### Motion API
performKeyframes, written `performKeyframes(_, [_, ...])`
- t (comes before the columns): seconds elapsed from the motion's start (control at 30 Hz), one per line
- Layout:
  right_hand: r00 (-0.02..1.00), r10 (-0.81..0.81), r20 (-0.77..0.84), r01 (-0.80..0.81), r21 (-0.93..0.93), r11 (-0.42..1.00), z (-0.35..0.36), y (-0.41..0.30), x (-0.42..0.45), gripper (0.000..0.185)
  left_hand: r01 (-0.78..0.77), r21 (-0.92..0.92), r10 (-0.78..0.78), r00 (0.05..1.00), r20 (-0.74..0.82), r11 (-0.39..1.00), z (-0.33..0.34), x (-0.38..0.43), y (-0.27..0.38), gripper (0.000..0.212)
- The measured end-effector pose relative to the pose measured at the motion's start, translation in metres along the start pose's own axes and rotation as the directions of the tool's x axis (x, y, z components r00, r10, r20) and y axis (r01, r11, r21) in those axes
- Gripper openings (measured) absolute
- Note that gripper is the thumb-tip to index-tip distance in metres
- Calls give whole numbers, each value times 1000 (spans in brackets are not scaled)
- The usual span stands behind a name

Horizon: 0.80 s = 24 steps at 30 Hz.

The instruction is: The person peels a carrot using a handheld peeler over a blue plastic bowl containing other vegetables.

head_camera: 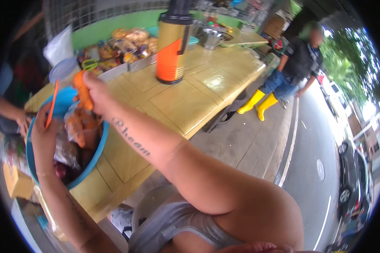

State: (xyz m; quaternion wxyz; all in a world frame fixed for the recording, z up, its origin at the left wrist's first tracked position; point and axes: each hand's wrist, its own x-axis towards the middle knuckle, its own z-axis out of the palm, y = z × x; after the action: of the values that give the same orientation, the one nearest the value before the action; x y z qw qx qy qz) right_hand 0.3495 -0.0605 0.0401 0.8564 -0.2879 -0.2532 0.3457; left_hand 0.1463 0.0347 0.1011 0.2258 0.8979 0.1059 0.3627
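Note:
A large blue tub (102, 139) stands on the tiled table (174, 107) before me. Inside lie a clear plastic bag of carrots (77, 128), another clear bag (66, 151) with darker contents, and red onions (60, 169). Over the tub's far rim, my right hand (96, 90) is closed around some carrots (82, 90). My left hand (44, 126) is above the tub's left side with a thin orange object (53, 104), perhaps a knife or peeler, upright between its fingers. The two hands are apart.
A gold and orange vacuum flask (171, 50) stands past the tub, near trays of packaged snacks (129, 44). A clear container with a lid (63, 70) is behind the tub. Another person's hand (23, 123) is at the tub's left. A person in yellow boots (266, 102) stands by the road.

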Motion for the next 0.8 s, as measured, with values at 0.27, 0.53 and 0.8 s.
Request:
performKeyframes(0.27, [994,110,22,-106,-122,987,-11,-15,-5,49,-32,16,33,998,-59,999,14,-3,14,44])
performKeyframes(0.53, [996,67,62,-53,-200,978,1,-11,-10,42,53,83,-53,999,-5,995,33,-7,22,45])
performKeyframes(0.8, [988,-108,-112,95,-116,989,8,-14,-11,38,-37,104,8,964,267,994,45,-12,33,42])
